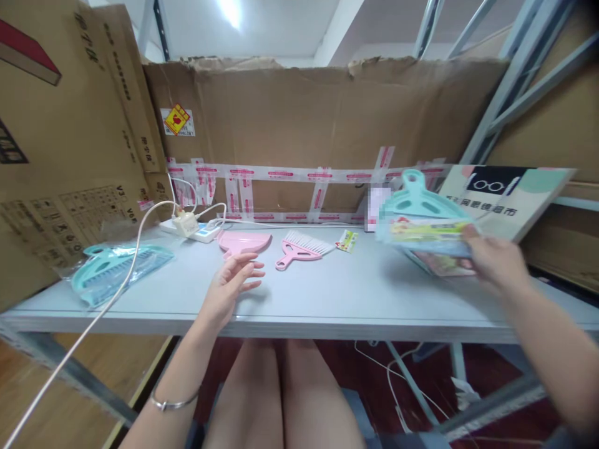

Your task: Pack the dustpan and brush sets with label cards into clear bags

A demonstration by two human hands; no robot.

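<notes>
My right hand (pixel 496 262) grips a turquoise dustpan-and-brush set (pixel 421 202) by its right end, lifted above the right side of the table. A yellow-green label band runs across this set, and its outline is a little blurred. Fingers apart and holding nothing, my left hand (pixel 234 280) hovers over the front of the table. Just beyond it lies a pink dustpan (pixel 244 242). To the right of that rests a pink hand brush (pixel 302 247) with white bristles, beside a small yellow-green label card (pixel 347 241).
At the left, another turquoise set (pixel 119 268) lies in clear plastic. A white cable (pixel 124 280) crosses in front of it from a power strip (pixel 201 231). Cardboard (pixel 299 118) walls the back; a printed box (pixel 510 193) stands right. The grey table edge (pixel 299 329) is near my legs.
</notes>
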